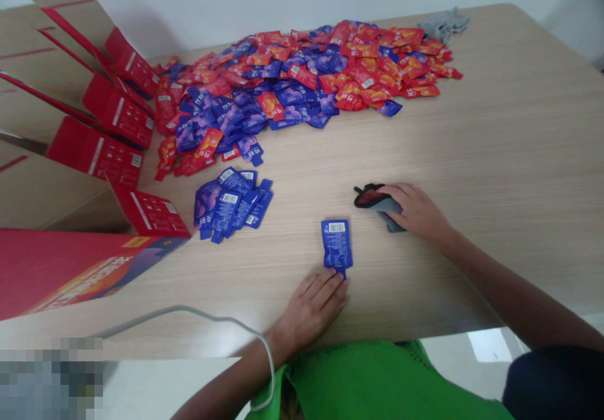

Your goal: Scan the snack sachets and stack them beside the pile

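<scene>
Bare wood-grained desk (500,131) opens at three o'clock from the flat, glossy blue sachet (337,243); the near edge runs at six. Your left hand (314,307), at seven, lies palm-down, fingers outstretched, fingertips touching the sachet's narrow tab. Your right hand (418,212), at two, curls round a grey cloth (387,206) with black trim. A crinkled heap of packets (290,96) spreads at twelve.

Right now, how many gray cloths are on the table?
2: a black-rimmed cloth in the right hand, a crumpled cloth beside the packet pile. Folds may hide more.
</scene>
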Demonstrator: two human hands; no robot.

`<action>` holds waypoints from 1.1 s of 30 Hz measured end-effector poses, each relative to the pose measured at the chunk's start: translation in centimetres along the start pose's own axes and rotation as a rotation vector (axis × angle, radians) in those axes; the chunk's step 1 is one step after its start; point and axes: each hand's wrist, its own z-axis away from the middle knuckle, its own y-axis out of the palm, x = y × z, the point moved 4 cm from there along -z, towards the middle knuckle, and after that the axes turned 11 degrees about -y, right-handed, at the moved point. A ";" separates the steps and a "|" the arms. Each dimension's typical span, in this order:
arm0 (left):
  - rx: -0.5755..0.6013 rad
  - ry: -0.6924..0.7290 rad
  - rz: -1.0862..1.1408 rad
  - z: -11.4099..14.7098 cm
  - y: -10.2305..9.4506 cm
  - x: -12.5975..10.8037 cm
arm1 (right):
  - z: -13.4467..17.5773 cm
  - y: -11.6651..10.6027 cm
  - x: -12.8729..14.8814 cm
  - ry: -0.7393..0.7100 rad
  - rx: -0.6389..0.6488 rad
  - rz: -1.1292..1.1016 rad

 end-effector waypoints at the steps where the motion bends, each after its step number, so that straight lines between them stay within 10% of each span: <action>1: -0.009 -0.001 -0.004 0.0 0.0 -0.2 | -0.5 -0.6 0.2 0.019 -0.049 -0.015; 6: -0.016 -0.027 -0.010 0.5 0.0 -1.2 | -2.4 -2.0 5.6 0.046 -0.310 -0.134; 12: 0.025 -0.102 0.020 0.9 0.0 -1.6 | -1.7 4.5 14.8 -0.447 0.170 -0.124; 21: -0.021 -0.062 0.015 0.9 0.4 -1.5 | -8.2 3.9 8.8 -0.308 0.118 0.095; 27: -0.033 -0.090 0.037 0.9 0.3 -1.6 | -7.2 0.1 11.7 -0.309 -0.162 -0.055; 33: 0.008 -0.113 0.056 1.0 0.4 -1.5 | -2.0 4.4 15.6 -0.495 0.162 -0.057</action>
